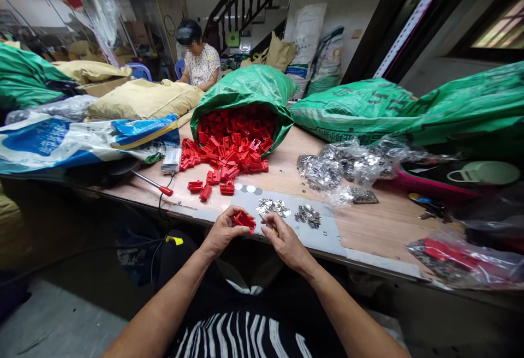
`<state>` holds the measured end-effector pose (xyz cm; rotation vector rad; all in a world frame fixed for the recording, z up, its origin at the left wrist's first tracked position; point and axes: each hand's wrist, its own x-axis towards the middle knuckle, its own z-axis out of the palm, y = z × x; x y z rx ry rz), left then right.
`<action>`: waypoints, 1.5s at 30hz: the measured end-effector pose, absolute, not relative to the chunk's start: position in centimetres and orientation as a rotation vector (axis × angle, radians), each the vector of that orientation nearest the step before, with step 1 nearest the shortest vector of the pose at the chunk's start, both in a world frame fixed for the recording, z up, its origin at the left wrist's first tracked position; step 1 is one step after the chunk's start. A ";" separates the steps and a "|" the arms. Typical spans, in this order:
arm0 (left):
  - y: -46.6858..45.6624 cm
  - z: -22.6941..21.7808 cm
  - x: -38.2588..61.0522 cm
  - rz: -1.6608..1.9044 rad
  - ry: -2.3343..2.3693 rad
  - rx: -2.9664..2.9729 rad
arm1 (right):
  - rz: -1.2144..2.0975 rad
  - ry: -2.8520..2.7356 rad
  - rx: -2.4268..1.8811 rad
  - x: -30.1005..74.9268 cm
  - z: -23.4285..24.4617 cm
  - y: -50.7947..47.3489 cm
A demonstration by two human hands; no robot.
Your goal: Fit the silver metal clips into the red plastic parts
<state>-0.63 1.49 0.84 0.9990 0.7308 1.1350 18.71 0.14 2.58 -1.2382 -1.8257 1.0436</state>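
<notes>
My left hand [224, 231] grips a red plastic housing [245, 220] between thumb and fingers, just over the front edge of the table. Close beside it, my right hand [282, 238] is closed on a thin tool with a yellow handle [275, 232]; its dark tip points toward the housing, and its exact kind is unclear. Right behind my hands, a pile of small shiny metal plates [275, 207] and a pile of darker metal pieces [308, 216] lie on a grey mat [331, 231]. Loose red housings [221, 175] spread across the table behind my left hand.
A green woven sack [249, 86] spills more red housings. Clear bags of metal parts [327, 169] lie to the right, near a pink tray [434, 188]. A red-tipped lever [164, 189] juts out at left. Across the table sits another person [201, 63]. A cable [123, 246] hangs at left.
</notes>
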 end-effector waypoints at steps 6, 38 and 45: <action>0.0 2.0 0.5 1.167 0.662 0.902 | 1.500 -1.516 -1.060 18.2 3.1 0.3; -2.1 3.1 1.3 1.266 0.995 1.347 | 1.815 -1.340 -0.861 19.1 3.4 -0.1; -2.0 4.4 1.1 1.209 0.831 1.103 | 1.249 -1.690 -1.034 19.4 4.6 -0.7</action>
